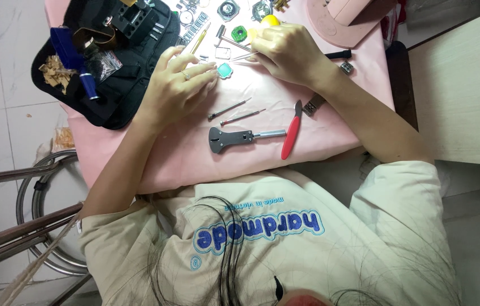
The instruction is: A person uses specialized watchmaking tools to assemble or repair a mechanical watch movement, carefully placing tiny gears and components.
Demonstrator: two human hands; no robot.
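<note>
From the head view, the left hand (176, 85) rests fingers together on a small teal watch case (225, 69) on the pink cloth (194, 158). The right hand (288, 52) pinches what look like tweezers (242, 56) just beside it. Nearer the cloth's edge lie a grey case opener (234, 137) and a red-handled knife (292, 131), with bare cloth between them and the hands.

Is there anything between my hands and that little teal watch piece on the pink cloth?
Nothing visible does. The left hand already has its fingertips at the teal piece, and the right hand points thin tweezers toward it from the other side. The two small screwdrivers lie apart on the cloth, nearer you.
</note>
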